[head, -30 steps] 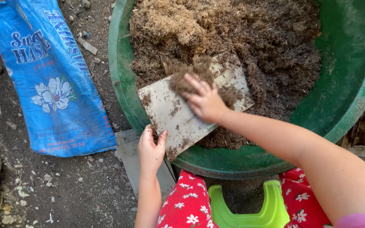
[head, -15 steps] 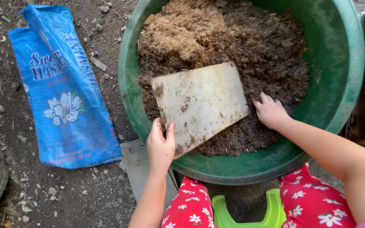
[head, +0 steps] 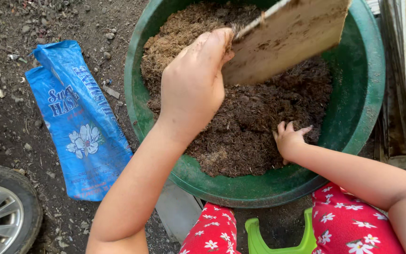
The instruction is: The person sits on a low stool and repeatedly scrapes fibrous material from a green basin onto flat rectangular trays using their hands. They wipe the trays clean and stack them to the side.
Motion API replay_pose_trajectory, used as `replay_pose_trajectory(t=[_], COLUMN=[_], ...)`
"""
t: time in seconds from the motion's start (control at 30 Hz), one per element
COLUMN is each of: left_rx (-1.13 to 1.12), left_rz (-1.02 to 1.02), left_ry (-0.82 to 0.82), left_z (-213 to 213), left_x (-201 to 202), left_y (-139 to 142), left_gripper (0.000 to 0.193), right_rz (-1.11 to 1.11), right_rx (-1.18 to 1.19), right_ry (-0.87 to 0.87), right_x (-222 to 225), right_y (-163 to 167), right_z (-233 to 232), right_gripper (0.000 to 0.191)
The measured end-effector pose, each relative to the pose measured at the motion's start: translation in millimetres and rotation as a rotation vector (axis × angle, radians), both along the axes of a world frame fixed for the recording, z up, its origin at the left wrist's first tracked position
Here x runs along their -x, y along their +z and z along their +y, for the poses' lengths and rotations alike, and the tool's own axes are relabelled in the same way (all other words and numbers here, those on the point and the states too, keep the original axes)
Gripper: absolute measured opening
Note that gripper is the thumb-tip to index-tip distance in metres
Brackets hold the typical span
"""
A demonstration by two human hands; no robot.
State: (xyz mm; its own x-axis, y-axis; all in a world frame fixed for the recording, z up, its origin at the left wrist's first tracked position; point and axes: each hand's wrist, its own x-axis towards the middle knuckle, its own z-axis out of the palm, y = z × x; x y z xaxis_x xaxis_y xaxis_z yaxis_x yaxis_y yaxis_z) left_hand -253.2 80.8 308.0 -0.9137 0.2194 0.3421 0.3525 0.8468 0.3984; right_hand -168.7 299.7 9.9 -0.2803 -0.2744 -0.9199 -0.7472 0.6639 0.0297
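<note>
One green basin [head: 370,108] of dark soil [head: 254,127] — the left hand [head: 194,84] grips one flat board [head: 287,37], lifted above it. The right hand [head: 290,139] presses, fingers apparently spread, into the soil; one blue sack [head: 78,122] lies left.

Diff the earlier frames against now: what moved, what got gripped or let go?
The left hand has lifted the flat board off the soil mix, tilting it up by its edge, grip kept. The right hand let go of the board and now rests in the mix. The green basin and blue sack stayed put.

Soil [head: 254,127] fills the basin [head: 367,94] (sack [head: 78,122] left of it, wheel [head: 3,211] beyond).
</note>
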Motion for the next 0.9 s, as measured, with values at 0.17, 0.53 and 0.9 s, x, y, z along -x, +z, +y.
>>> replay_pose_trajectory(t=[0.17, 0.53, 0.9], left_rx=[0.117, -1.867, -1.584], left_rz=[0.095, -0.213, -0.491], left_ry=[-0.022, 0.569, 0.922], left_z=[-43, -160, -88], left_x=[-10, -204, -227], left_y=[-55, -276, -295], left_gripper=[0.036, 0.056, 0.045], right_rz=[0.024, -0.001, 0.047], right_rx=[0.05, 0.064, 0.297], right_ry=[-0.051, -0.113, -0.23], right_x=[-3, 15, 44], right_y=[-13, -2, -44], right_z=[4, 2, 32], right_gripper=[0.128, 0.127, 0.09])
